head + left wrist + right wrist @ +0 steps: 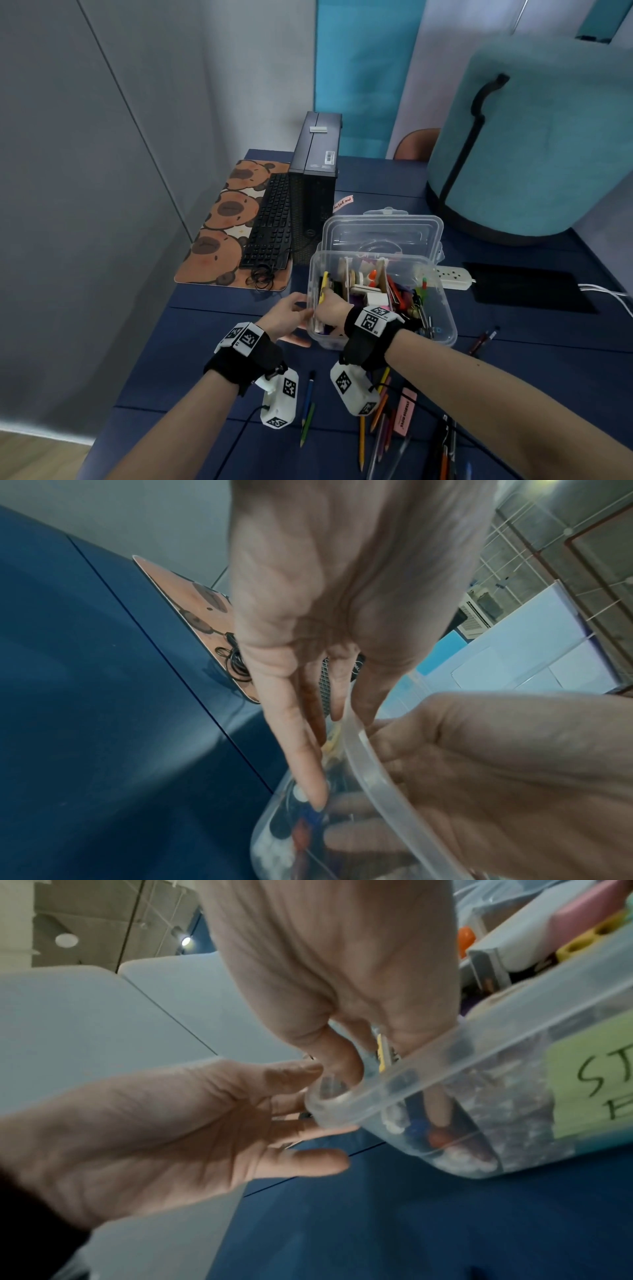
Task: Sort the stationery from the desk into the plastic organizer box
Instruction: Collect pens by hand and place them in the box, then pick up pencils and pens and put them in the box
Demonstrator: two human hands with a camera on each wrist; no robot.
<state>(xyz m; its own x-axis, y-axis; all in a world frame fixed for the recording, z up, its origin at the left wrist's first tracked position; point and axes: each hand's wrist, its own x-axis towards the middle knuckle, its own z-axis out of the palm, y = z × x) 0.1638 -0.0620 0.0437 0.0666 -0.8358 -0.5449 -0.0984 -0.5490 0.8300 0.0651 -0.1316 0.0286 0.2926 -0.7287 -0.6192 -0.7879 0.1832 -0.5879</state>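
Looks like an office to me: navy desk (212, 329) with a black desktop tower (317, 164) and keyboard (270, 219) just beyond the fingers, white power strip (454, 277) off to their right, grid ceiling overhead.

Head view: dim, cool indoor light, soft overall. Wide-angle bend pulled wall lines and forearms outward at edges. Faint shadows under hands on worktop (212, 329). Pencils at btm edge smeared. Left wrist view: pale sheen streaked across worktop, palm close to lens and soft, bkgd sharper. Right wrist view: ceiling lamps (67, 940) glowed top left; both hands blurred, box wall (479, 1069) hazy, milky.
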